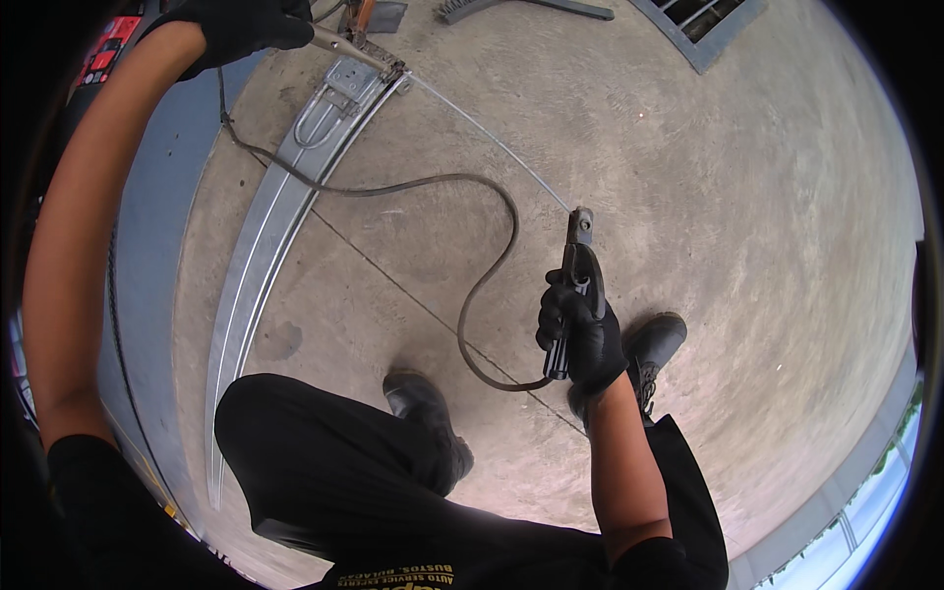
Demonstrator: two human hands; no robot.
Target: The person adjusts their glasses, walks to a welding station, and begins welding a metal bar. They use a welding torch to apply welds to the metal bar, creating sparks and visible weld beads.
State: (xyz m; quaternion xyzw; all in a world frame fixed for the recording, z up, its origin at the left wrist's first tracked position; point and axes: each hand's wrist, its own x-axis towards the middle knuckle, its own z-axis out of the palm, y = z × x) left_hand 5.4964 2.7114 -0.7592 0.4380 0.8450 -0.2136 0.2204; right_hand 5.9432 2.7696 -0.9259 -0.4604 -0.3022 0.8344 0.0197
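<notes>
My right hand [590, 334], in a black glove, is closed around a black welding electrode holder [581, 261]. A long thin welding rod [492, 140] is clamped in its jaw and slants up left. The rod's far end meets or nearly meets the end of a galvanized steel channel [258, 241]. At the upper left my left hand [241, 31], also gloved in black, is closed on a long-handled metal tool [346, 45]; its kind I cannot make out. The tool's tip lies at the channel's end, by a plate with a U-shaped bolt [317, 120].
A welding cable [393, 187] loops across the concrete floor [767, 216] from the holder over the channel. Farther off lie a wire brush [472, 10] and a floor grating [700, 29]. My boots [423, 418] stand close below. A red box [106, 49] sits at the upper left.
</notes>
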